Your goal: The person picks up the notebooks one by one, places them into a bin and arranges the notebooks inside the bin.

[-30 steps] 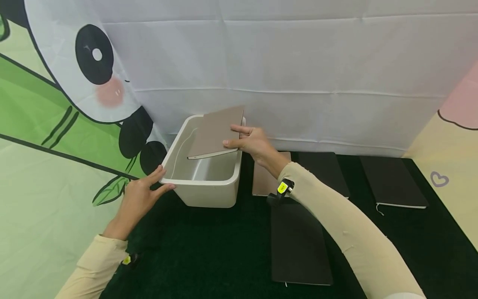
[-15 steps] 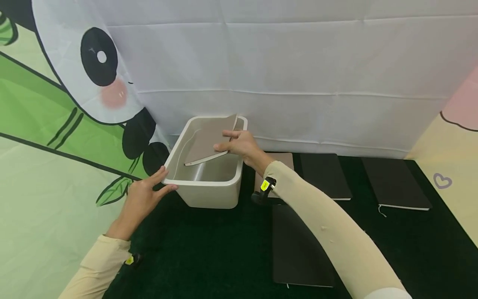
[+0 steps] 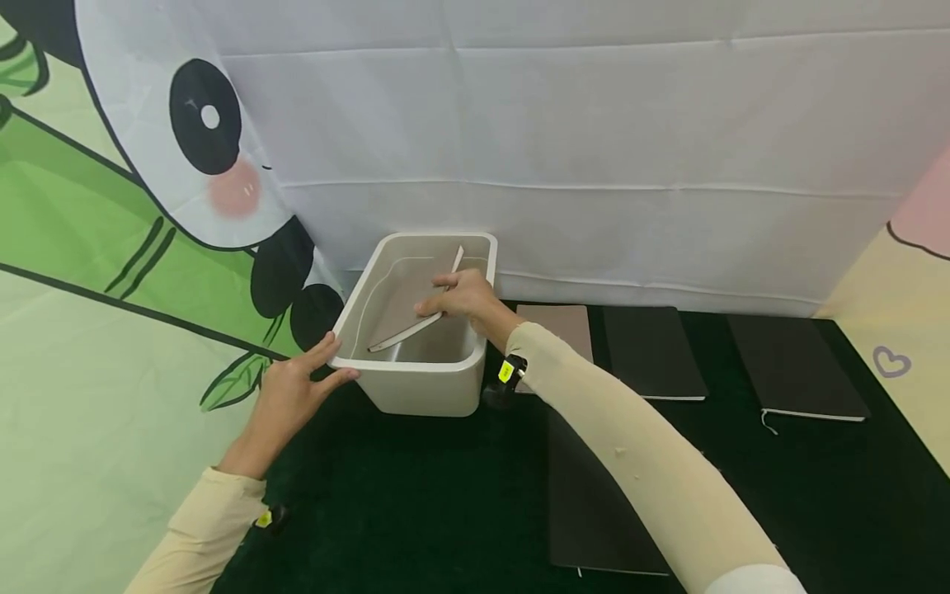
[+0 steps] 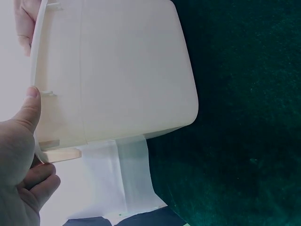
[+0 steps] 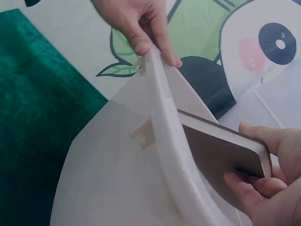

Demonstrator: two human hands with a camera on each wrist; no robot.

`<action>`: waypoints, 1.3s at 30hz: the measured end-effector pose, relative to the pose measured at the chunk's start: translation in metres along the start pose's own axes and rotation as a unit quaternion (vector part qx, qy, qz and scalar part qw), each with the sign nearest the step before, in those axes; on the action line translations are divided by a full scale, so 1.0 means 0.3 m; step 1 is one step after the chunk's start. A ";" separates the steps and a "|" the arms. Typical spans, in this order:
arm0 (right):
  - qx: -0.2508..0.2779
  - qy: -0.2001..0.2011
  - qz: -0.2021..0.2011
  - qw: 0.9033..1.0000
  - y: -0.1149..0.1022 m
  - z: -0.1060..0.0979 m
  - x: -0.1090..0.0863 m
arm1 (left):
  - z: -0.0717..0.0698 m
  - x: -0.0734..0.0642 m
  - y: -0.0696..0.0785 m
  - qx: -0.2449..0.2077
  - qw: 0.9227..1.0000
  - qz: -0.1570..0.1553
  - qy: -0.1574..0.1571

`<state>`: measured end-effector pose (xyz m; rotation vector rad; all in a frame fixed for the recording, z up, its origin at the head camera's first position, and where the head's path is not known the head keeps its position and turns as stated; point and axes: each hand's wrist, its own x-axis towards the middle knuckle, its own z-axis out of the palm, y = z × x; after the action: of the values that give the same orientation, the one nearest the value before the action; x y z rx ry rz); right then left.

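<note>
Bin (image 3: 416,388) on the desk (image 3: 401,495), the brown book (image 3: 404,305) tilted within its walls. The left hand (image 3: 293,392) pinches the rim at 7 o'clock, presumably to steady the bin; the right hand (image 3: 467,295), entering from 3 o'clock, grips the book's edge between thumb and fingers, likely so the rest clears the walls. A pink book (image 3: 560,322) and three black books (image 3: 646,351) lie between 3 and 5 o'clock, perhaps for right-arm reach.

Your head view is evenly lit, the bin (image 3: 426,388) glinting inside. Your left wrist view's left edge is overexposed.
</note>
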<state>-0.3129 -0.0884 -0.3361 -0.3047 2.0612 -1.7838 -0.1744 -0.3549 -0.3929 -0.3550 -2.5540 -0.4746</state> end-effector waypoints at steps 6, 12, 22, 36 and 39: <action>-0.070 0.032 -0.001 0.997 -0.005 0.029 0.008 | 0.001 -0.001 0.007 0.002 1.000 -0.001 0.001; -0.092 0.036 0.017 0.995 -0.002 0.045 0.014 | 0.002 0.001 0.010 0.001 1.000 0.005 0.006; -0.114 0.055 0.021 0.992 0.040 0.067 0.032 | 0.020 -0.005 0.001 -0.006 1.000 0.009 0.006; -0.168 0.053 0.029 0.984 0.073 0.089 0.043 | 0.026 -0.004 0.000 -0.003 1.000 0.019 0.015; -0.153 0.034 0.041 0.987 0.072 0.093 0.046 | 0.025 -0.004 0.000 -0.002 1.000 0.019 0.016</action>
<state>-0.3113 -0.1155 -0.3624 -0.2412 2.3617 -1.4467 -0.1767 -0.3521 -0.3997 -0.3935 -2.5118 -0.4673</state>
